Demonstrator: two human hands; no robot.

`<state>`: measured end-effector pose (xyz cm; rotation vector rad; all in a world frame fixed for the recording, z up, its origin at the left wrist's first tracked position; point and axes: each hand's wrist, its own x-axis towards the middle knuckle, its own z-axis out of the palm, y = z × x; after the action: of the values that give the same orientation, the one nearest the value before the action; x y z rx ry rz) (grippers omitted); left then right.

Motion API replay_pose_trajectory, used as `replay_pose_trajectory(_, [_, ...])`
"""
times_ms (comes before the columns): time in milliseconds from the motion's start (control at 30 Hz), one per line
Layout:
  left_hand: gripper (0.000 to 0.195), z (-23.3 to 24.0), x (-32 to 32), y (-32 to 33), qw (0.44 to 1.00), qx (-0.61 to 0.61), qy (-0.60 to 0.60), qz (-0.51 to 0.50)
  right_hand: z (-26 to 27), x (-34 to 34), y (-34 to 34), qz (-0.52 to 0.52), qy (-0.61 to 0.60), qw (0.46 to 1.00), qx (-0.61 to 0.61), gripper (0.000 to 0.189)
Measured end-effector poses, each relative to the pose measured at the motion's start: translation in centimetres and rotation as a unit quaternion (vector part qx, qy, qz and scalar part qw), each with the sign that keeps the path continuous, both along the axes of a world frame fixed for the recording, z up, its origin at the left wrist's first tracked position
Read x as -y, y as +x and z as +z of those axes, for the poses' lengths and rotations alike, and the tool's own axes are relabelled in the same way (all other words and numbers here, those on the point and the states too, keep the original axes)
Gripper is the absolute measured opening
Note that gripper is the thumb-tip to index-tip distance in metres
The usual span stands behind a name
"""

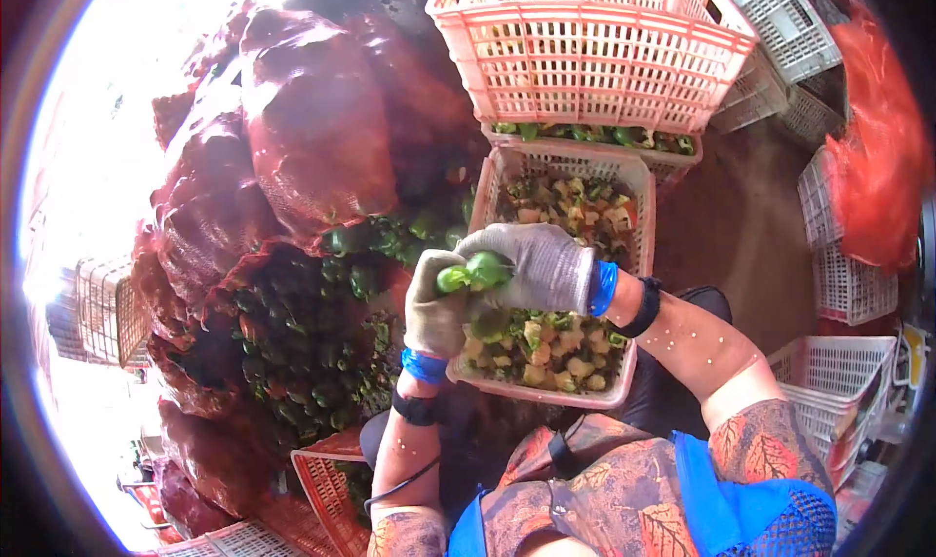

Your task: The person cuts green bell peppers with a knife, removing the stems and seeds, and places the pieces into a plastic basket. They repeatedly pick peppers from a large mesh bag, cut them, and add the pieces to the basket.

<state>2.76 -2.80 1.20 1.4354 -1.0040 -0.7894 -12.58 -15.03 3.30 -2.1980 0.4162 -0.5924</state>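
Note:
Both my hands wear knitted work gloves with blue bands at the wrists. My left hand [433, 312] and my right hand [537, 264] meet over a plastic crate, gripping a green pepper [488, 270] between them. A paler green piece [453, 279] pokes out at the pepper's left end. Just below my hands is a second, blurred green pepper [490, 324]; I cannot tell whether it is held. The pale pink crate [646, 213] beneath contains pale pepper cores [559, 363] and green scraps. My fingertips are partly hidden behind the pepper.
Left of the crate lies a large heap of green peppers [307, 367], backed by full red mesh sacks [314, 118]. A pink slatted crate [607, 59] stands on a crate of peppers ahead. White crates [833, 370] and an orange-red mesh bag [877, 147] are at right.

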Motion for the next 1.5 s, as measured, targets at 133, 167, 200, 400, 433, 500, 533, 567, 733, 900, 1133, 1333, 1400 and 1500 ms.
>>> replay_pose_trajectory(133, [0.017, -0.1, 1.0, -0.4, 0.998, 0.059, -0.023, -0.003, -1.9, 0.2, -0.1, -0.020, 0.118, 0.990, 0.073, 0.040])
replay_pose_trajectory(167, [0.017, -0.1, 1.2, -0.4, 0.993, 0.113, -0.039, -0.008, -2.2, 0.2, 0.0, -0.036, 0.125, 0.988, 0.087, 0.039])
replay_pose_trajectory(200, [0.019, -0.8, 1.4, -0.1, 0.995, 0.091, -0.030, 0.013, -2.3, 0.0, 0.3, -0.049, 0.132, 0.985, 0.101, 0.037])
replay_pose_trajectory(400, [0.019, -2.8, 1.9, -0.5, 0.978, -0.173, -0.020, 0.119, -2.8, 3.3, -0.4, -0.240, -0.023, 0.956, 0.170, 0.031])
replay_pose_trajectory(433, [0.018, -3.1, 1.5, 0.1, 0.957, -0.266, -0.030, 0.112, -2.0, 5.2, -1.6, -0.248, 0.004, 0.958, 0.145, 0.033])
replay_pose_trajectory(500, [0.024, -5.3, 0.7, 3.4, 0.948, -0.307, 0.062, 0.050, -0.8, 6.7, -2.7, -0.186, 0.098, 0.975, 0.071, 0.045])
replay_pose_trajectory(533, [0.027, -6.5, 0.4, 3.8, 0.900, -0.436, 0.015, 0.007, -1.0, 6.7, -3.0, -0.195, 0.042, 0.978, -0.066, 0.049])
replay_pose_trajectory(567, [0.030, -7.6, 0.0, 4.1, 0.831, -0.554, -0.033, -0.038, -1.1, 6.4, -3.1, -0.200, -0.017, 0.959, -0.199, 0.053])
replay_pose_trajectory(733, [0.035, -4.8, 2.1, 0.5, 0.792, -0.555, -0.109, -0.229, 0.4, 5.0, -3.6, -0.017, 0.380, 0.921, 0.082, 0.062])
replay_pose_trajectory(900, [0.042, -8.3, -1.6, 3.2, 0.754, -0.648, -0.006, -0.106, -2.5, 0.4, 0.5, 0.137, 0.296, 0.941, 0.090, 0.068])
replay_pose_trajectory(1133, [0.058, 1.6, -21.9, 10.4, 0.945, -0.302, -0.064, 0.108, -2.5, 2.0, -2.4, -0.003, 0.269, 0.962, 0.057, 0.060])
replay_pose_trajectory(1333, [0.050, -16.8, -63.1, 21.5, 0.797, 0.046, 0.459, 0.389, -2.8, 2.2, -0.9, -0.038, 0.369, 0.928, -0.039, 0.059])
replay_pose_trajectory(1400, [0.051, -20.6, -62.7, 23.9, 0.639, 0.253, 0.679, 0.257, -3.0, 2.4, -0.4, -0.044, 0.380, 0.922, -0.056, 0.060])
replay_pose_trajectory(1500, [0.046, -22.5, -39.8, 29.1, 0.775, 0.299, 0.486, 0.271, -1.1, 2.2, -1.3, -0.125, 0.381, 0.915, -0.042, 0.063])
